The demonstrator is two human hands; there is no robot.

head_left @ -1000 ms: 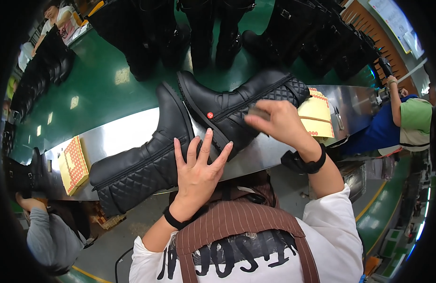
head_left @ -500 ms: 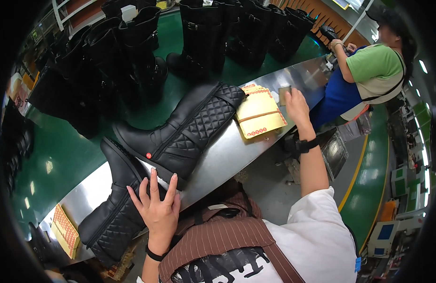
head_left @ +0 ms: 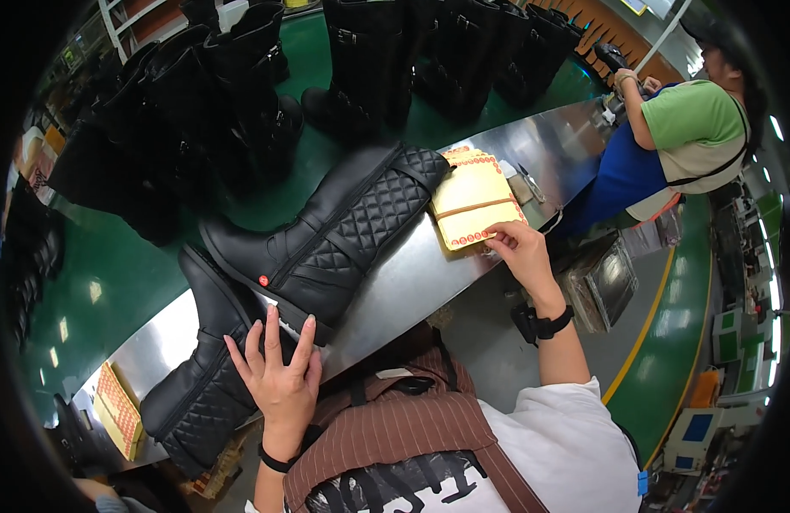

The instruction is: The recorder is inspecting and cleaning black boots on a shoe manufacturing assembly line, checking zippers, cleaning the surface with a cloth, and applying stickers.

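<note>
While the left hand [head_left: 280, 376] lies flat with fingers spread wide on the near black boot [head_left: 211, 376], holding nothing, the right hand [head_left: 516, 250] reaches out to the yellow sticker sheet [head_left: 472, 198], fingertips pinched narrow at its near edge; cannot tell if a sticker is between them. Two tall black quilted boots lie on their sides on the steel surface [head_left: 532, 150]: the near black boot toward the surface's left end by the near edge, the second boot [head_left: 327, 231] overlapping it, its quilted shaft running to mid-surface and touching the sheet. A small red dot shows on the second boot's ankle. The yellow sticker sheet sits just right of mid-surface, near the near edge, with red-ringed stickers along its borders. Another sticker pad [head_left: 120, 409] lies at the surface's far left end. Rows of standing black boots [head_left: 369, 60] fill the green belt beyond the far edge. A co-worker in a green shirt [head_left: 681, 128] stands at the surface's right end.
</note>
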